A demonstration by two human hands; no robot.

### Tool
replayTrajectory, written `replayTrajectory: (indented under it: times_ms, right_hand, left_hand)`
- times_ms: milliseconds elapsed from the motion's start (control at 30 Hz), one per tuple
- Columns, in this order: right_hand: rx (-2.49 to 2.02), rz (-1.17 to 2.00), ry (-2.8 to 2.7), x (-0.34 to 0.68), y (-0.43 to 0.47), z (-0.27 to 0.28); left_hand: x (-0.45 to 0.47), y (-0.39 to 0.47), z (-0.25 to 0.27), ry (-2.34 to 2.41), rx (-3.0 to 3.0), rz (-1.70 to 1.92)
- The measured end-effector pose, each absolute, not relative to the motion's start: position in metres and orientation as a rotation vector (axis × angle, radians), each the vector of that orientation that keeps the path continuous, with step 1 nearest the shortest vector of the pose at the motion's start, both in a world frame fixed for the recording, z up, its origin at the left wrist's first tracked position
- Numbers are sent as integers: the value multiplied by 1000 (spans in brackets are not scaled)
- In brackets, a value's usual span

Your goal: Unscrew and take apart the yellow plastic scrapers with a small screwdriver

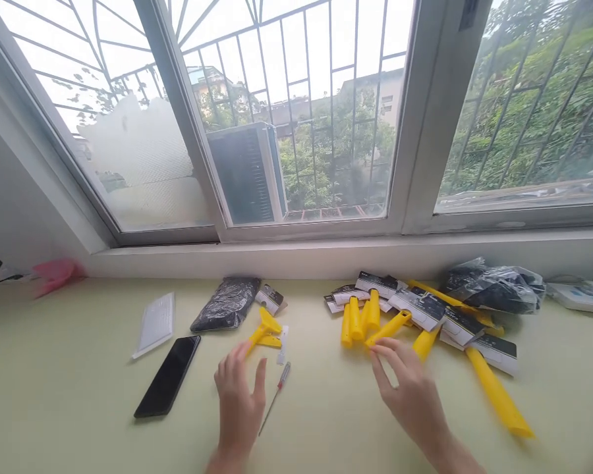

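My left hand point(240, 388) is over the near end of a yellow scraper-like tool point(268, 320), its thumb spread away from the fingers. The fingers partly hide the tool's handle. A flat yellow piece point(269, 341) and a small clear packet point(282, 345) lie just beyond it. To the right of this hand lies a screwdriver point(282, 382) with a clear handle. My right hand point(408, 382) has thumb and fingertips closed at the near end of a slanting yellow handle point(390, 327). Several short yellow handles point(356, 319) are beside it.
Black-and-white cards point(420, 306) and longer yellow handles point(499, 395) spread to the right. Plastic-wrapped black bundles point(494, 286) point(227, 303) lie near the window wall. A black phone point(168, 376) and a white packet point(155, 324) are at left.
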State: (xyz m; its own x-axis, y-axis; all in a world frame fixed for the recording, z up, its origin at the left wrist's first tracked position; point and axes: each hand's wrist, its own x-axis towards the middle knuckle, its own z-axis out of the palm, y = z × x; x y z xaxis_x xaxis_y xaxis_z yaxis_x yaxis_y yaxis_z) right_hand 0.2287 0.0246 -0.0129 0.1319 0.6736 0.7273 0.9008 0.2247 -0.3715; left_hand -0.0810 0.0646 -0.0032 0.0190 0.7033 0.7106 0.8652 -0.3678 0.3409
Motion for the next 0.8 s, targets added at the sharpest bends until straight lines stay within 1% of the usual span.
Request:
replayTrajectory:
  times_ms: [67, 100, 133, 200, 333, 433, 567, 600, 667, 733, 800]
  right_hand:
    - [-1777, -220, -1667, 217, 59, 13]
    - [-1988, -133, -1692, 212, 78, 25]
    - [-2083, -101, -1667, 208, 98, 35]
    - [-2212, -28, -1612, 202, 135, 48]
    - [-2353, 157, -1566, 200, 177, 47]
    - [-2239, 214, -1646, 209, 173, 49]
    - [-1944, 269, -1782, 235, 119, 49]
    - [-1842, 318, -1824, 242, 99, 46]
    - [-1480, 500, -1854, 254, 55, 35]
    - [-1380, 570, -1878, 260, 12, 20]
    - [-1374, 591, -1902, 261, -22, 8]
  left_hand:
    - [-44, 51, 4, -1438, -2369, -1326]
    - [-24, 45, 5, -1338, -2520, -1315]
    - [-5, 39, 4, -1241, -2655, -1301]
    - [27, 32, -3, -1041, -2833, -1307]
    - [52, 32, -17, -994, -2981, -1394]
    - [48, 35, -16, -1188, -3014, -1612]
    - [41, 37, -5, -1876, -2870, -2090]
    - [40, 38, -2, -2026, -2780, -2229]
    - [37, 39, 2, -2189, -2623, -2437]
    - [35, 39, 3, -2199, -2585, -2468]
    - [32, 37, 3, -2035, -2740, -2339]
